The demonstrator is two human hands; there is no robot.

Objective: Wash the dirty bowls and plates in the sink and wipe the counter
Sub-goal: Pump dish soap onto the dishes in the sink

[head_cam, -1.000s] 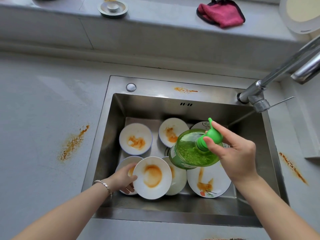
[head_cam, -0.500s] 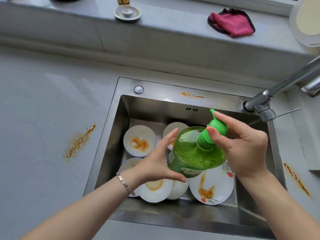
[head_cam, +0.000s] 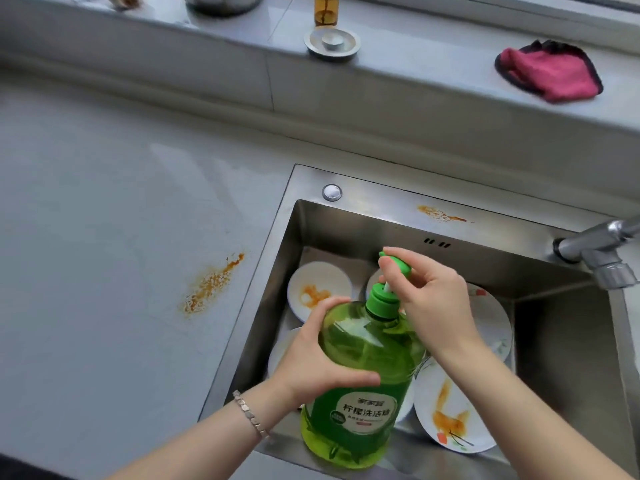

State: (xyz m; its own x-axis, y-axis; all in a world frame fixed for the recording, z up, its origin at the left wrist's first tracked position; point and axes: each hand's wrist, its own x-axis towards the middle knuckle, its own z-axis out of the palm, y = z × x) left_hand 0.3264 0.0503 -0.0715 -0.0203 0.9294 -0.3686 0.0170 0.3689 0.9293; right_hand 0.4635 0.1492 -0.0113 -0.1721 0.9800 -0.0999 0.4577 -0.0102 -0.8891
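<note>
Below me, my left hand [head_cam: 313,362] grips a green detergent bottle [head_cam: 363,386] above the steel sink [head_cam: 568,358]; my right hand [head_cam: 429,299] pinches its pump [head_cam: 394,265]. Stained bowls [head_cam: 318,292] lie inside.

A bowl [head_cam: 280,351] at 9 o'clock from the green dish soap bottle [head_cam: 363,375] shows only a sliver past the left hand [head_cam: 311,362]. At 3 o'clock, a plate [head_cam: 495,320] is half covered by the right hand [head_cam: 433,306]. The faucet [head_cam: 595,244] runs off the right edge; an amber jar [head_cam: 325,10] is cropped at top.
</note>
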